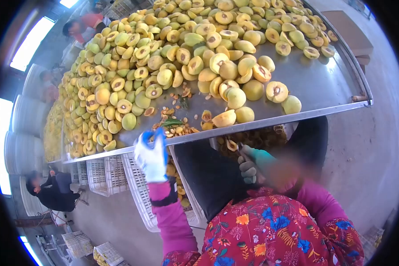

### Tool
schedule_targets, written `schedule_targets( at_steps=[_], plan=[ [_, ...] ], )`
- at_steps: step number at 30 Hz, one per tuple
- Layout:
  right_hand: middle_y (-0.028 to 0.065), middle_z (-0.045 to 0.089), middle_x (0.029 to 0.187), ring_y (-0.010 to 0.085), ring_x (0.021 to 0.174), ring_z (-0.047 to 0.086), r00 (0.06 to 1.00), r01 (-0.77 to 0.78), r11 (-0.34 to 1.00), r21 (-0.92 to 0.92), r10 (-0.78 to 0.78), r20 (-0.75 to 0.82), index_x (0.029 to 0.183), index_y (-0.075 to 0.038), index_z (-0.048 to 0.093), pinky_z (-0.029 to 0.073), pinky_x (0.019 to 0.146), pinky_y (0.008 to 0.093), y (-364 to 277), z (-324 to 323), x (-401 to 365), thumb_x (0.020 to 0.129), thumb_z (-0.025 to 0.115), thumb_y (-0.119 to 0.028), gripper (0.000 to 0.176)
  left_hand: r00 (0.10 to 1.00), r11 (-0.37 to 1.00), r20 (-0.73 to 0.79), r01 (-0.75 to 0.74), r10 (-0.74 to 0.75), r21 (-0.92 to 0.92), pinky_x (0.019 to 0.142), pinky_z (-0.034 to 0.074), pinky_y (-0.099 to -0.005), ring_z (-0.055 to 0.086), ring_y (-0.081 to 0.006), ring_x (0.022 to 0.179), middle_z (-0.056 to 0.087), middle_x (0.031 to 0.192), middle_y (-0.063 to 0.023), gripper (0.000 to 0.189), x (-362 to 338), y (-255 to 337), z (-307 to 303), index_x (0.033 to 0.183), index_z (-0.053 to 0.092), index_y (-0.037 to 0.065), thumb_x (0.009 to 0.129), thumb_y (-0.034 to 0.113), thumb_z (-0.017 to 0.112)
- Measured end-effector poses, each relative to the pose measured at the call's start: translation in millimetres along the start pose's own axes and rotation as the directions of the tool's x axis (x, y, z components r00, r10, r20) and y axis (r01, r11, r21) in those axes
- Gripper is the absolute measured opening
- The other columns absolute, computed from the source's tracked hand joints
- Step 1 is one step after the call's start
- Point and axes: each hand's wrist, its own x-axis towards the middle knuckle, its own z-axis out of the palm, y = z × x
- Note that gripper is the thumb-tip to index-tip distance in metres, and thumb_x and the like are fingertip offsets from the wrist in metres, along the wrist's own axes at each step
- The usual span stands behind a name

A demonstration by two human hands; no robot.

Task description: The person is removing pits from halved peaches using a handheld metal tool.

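My left hand, in a white and blue glove, is raised at the front rim of the metal table. Its fingers are apart and no fruit shows in them. Beside its fingertips lie a green leaf and a heap of pits and scraps. My right hand, in a grey and green glove, is closed over my lap around a small metal-tipped tool, mostly hidden in the fist. Close to the tool's tip is a cut peach half. Many yellow-green peach halves cover the table.
Under the table edge a white plastic crate holds fruit, with another crate to its left. More fruit pieces lie between my knees. One person sits at the left; another is at the far side.
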Motion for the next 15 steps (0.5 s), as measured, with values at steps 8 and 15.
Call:
schedule_targets(
  at_steps=[8, 15],
  plan=[
    [-0.0024, 0.043, 0.053, 0.0096, 0.039, 0.04, 0.785, 0.494, 0.761, -0.421, -0.599, -0.161, 0.087, -0.009, 0.05, 0.034, 0.036, 0.0232, -15.4, 21.1, -17.4, 0.093, 0.046, -0.048, 0.039, 0.51, 0.884, 0.8, 0.147, 0.317, -0.444, 0.06, 0.053, -0.0298, 0.066, -0.0252, 0.078, 0.065, 0.098, -0.0126, 0.047, 17.0, 97.4, 117.0, 0.114, 0.055, 0.002, 0.079, 0.029, 0.068],
    [0.0, 0.046, 0.057, 0.0065, 0.043, 0.042, 0.14, 0.778, -0.161, -0.608, -0.898, 0.417, 0.087, -0.009, 0.051, 0.034, 0.039, 0.0218, -26.0, 54.8, 43.6, 0.095, 0.048, -0.034, 0.027, 0.718, 0.438, 0.491, 0.283, 0.493, -0.853, 0.079, 0.051, -0.0307, 0.058, -0.023, 0.103, 0.055, 0.116, -0.0125, 0.048, -13.8, 99.3, 75.1, 0.128, 0.044, 0.0, 0.089, 0.025, 0.059]
  ],
)
